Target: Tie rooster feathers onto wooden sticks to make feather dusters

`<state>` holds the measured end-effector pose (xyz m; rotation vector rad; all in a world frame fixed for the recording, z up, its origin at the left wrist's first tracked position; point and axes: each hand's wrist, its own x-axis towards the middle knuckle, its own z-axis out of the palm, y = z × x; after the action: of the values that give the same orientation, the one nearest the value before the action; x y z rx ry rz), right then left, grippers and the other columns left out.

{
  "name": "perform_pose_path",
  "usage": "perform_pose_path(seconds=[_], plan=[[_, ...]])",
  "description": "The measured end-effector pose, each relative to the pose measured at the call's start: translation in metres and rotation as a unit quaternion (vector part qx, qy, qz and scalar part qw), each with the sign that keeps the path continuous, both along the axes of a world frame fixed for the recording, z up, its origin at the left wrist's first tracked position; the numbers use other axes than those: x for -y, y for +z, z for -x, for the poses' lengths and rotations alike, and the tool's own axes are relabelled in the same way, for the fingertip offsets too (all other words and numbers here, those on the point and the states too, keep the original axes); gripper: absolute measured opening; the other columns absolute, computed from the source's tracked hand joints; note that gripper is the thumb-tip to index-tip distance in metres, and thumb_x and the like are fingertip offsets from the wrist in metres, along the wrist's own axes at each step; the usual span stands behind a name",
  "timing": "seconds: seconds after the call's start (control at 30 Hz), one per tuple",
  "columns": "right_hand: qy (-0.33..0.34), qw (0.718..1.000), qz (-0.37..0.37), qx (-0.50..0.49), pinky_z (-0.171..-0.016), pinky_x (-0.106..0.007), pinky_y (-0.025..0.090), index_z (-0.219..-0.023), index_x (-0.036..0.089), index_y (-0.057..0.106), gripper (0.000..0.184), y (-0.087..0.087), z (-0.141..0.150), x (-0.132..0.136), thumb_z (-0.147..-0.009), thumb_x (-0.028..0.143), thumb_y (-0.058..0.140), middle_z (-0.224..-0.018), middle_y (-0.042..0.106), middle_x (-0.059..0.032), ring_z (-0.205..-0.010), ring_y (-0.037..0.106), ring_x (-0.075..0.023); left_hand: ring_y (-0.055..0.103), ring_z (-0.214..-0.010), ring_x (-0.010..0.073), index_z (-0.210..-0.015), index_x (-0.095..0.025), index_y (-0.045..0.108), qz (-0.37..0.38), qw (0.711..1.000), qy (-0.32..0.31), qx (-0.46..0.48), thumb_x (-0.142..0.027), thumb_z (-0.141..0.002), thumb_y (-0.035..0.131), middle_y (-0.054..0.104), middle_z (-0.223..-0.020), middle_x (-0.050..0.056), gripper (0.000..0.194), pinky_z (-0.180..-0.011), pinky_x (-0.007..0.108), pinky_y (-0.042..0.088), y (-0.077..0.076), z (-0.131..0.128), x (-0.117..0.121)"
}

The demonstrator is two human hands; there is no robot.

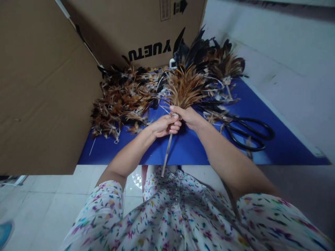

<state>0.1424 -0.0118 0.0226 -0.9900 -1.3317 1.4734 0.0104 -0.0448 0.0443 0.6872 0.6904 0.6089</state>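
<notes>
A feather duster (186, 85) with brown and black feathers points away from me over the blue table. My left hand (166, 126) is closed around its thin stick (167, 153), just below the feathers. Against it, my right hand (187, 115) grips the base of the feathers, thumb pressed near the left thumb. The stick's free end reaches past the table's front edge toward my lap. White string (160, 101) lies just left of the feathers; whether it runs to my fingers I cannot tell.
Loose feathers (125, 97) are heaped at the left, and another feather bundle (226, 62) lies at the back right. Black-handled scissors (246, 130) rest on the blue tabletop (193, 150) to the right. Cardboard (47, 87) stands along the left and back; a white wall (293, 62) borders the right.
</notes>
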Motion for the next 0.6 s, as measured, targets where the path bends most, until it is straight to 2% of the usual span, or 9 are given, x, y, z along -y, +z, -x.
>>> perform_pose_path(seconds=[0.07, 0.17, 0.23, 0.3, 0.37, 0.4, 0.47, 0.5, 0.6], plan=[[-0.017, 1.0, -0.005, -0.006, -0.058, -0.025, 0.044, -0.067, 0.018, 0.056, 0.03, 0.001, 0.0, 0.0, -0.072, 0.045, 0.071, -0.065, 0.059, -0.0001, -0.062, 0.052, -0.012, 0.035, -0.045, 0.0027, -0.073, -0.016, 0.043, 0.005, 1.0, 0.007, 0.003, -0.022, -0.089, 0.059, 0.037, -0.063, -0.005, 0.023, -0.04, 0.011, 0.027, 0.001, 0.0, 0.0], [-0.05, 0.998, -0.026, -0.001, -0.067, -0.028, 0.049, -0.082, 0.018, 0.062, 0.033, 0.003, -0.003, -0.003, -0.072, 0.049, 0.071, -0.08, 0.065, -0.0028, -0.073, 0.058, -0.0149, 0.033, -0.044, 0.0025, -0.074, -0.015, 0.043, 0.005, 1.0, 0.02, 0.021, -0.02, -0.091, 0.055, 0.036, -0.063, -0.005, 0.021, -0.04, 0.011, 0.025, -0.002, 0.001, -0.003], [-0.117, 0.99, -0.064, 0.043, -0.074, -0.032, 0.051, -0.093, 0.018, 0.063, 0.038, 0.003, -0.008, -0.008, -0.077, 0.052, 0.065, -0.091, 0.067, -0.0064, -0.083, 0.062, -0.0181, 0.033, -0.043, 0.0025, -0.074, -0.016, 0.044, 0.01, 0.999, 0.037, 0.031, -0.019, -0.092, 0.054, 0.035, -0.062, -0.005, 0.02, -0.039, 0.011, 0.024, -0.006, 0.002, -0.006], [-0.23, 0.958, -0.13, 0.114, -0.08, -0.037, 0.051, -0.099, 0.017, 0.061, 0.039, 0.002, -0.014, -0.014, -0.082, 0.052, 0.059, -0.097, 0.067, -0.0098, -0.09, 0.063, -0.0208, 0.032, -0.043, 0.0025, -0.074, -0.016, 0.043, 0.021, 0.998, 0.057, 0.035, -0.019, -0.092, 0.054, 0.034, -0.061, -0.006, 0.021, -0.039, 0.011, 0.023, -0.011, 0.003, -0.01], [-0.334, 0.901, -0.208, 0.18, -0.084, -0.041, 0.05, -0.104, 0.018, 0.059, 0.037, 0.004, -0.017, -0.014, -0.083, 0.049, 0.057, -0.103, 0.065, -0.0122, -0.095, 0.062, -0.0226, 0.031, -0.042, 0.0025, -0.073, -0.016, 0.042, 0.035, 0.996, 0.075, 0.038, -0.017, -0.092, 0.053, 0.032, -0.06, -0.006, 0.022, -0.038, 0.011, 0.021, -0.014, 0.003, -0.013], [-0.361, 0.876, -0.245, 0.206, -0.085, -0.042, 0.049, -0.106, 0.018, 0.059, 0.035, 0.007, -0.017, -0.012, -0.084, 0.046, 0.057, -0.105, 0.064, -0.0128, -0.096, 0.062, -0.0233, 0.03, -0.041, 0.0026, -0.072, -0.016, 0.041, 0.042, 0.995, 0.08, 0.04, -0.017, -0.092, 0.052, 0.032, -0.06, -0.006, 0.022, -0.038, 0.011, 0.02, -0.015, 0.003, -0.015], [-0.353, 0.85, -0.308, 0.242, -0.085, -0.042, 0.048, -0.104, 0.019, 0.06, 0.028, 0.018, -0.009, -0.003, -0.085, 0.038, 0.055, -0.106, 0.063, -0.0123, -0.096, 0.061, -0.0236, 0.031, -0.041, 0.003, -0.071, -0.017, 0.04, 0.05, 0.994, 0.081, 0.048, -0.015, -0.091, 0.051, 0.033, -0.059, -0.006, 0.023, -0.037, 0.012, 0.02, -0.017, 0.002, -0.016], [-0.318, 0.851, -0.333, 0.255, -0.086, -0.041, 0.048, -0.101, 0.019, 0.062, 0.023, 0.026, -0.002, 0.004, -0.086, 0.034, 0.052, -0.104, 0.064, -0.0111, -0.095, 0.061, -0.0232, 0.031, -0.041, 0.0031, -0.07, -0.017, 0.04, 0.053, 0.994, 0.083, 0.049, -0.013, -0.091, 0.05, 0.034, -0.058, -0.006, 0.023, -0.037, 0.012, 0.021, -0.018, 0.001, -0.016], [-0.144, 0.869, -0.381, 0.279, -0.088, -0.037, 0.045, -0.091, 0.019, 0.066, 0.019, 0.052, 0.033, 0.022, -0.086, 0.023, 0.049, -0.095, 0.067, -0.0072, -0.093, 0.061, -0.0212, 0.033, -0.04, 0.0031, -0.071, -0.016, 0.043, 0.088, 0.985, 0.137, 0.049, -0.011, -0.089, 0.051, 0.036, -0.057, -0.006, 0.02, -0.037, 0.012, 0.024, -0.022, -0.001, -0.017]])
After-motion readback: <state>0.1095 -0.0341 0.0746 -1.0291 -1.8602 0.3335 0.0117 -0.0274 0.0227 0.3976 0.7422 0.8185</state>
